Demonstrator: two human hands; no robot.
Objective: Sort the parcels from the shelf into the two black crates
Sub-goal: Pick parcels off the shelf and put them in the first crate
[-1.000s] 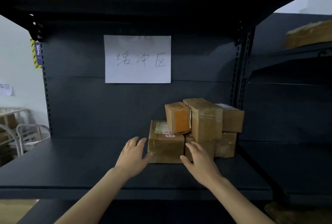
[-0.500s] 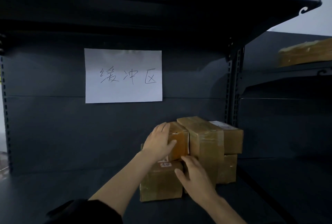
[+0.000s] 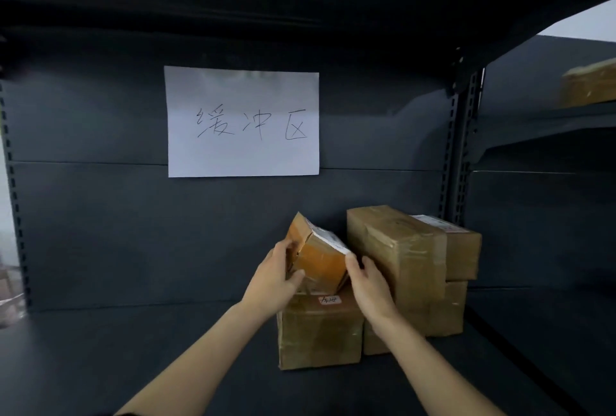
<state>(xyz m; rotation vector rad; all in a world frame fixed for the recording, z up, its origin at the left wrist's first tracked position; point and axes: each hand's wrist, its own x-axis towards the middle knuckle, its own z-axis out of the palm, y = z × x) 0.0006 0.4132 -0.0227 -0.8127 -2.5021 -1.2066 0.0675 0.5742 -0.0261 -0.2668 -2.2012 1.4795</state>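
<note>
Left hand (image 3: 271, 277) and right hand (image 3: 370, 285) clasp tilted orange carton (image 3: 320, 259) | taped boxy cardboard parcels (image 3: 320, 332) beneath

Parcel storeroom, dark metal shelving (image 3: 133, 349), taped cardboard parcels (image 3: 400, 249), handwritten sign (image 3: 242, 122)
</note>
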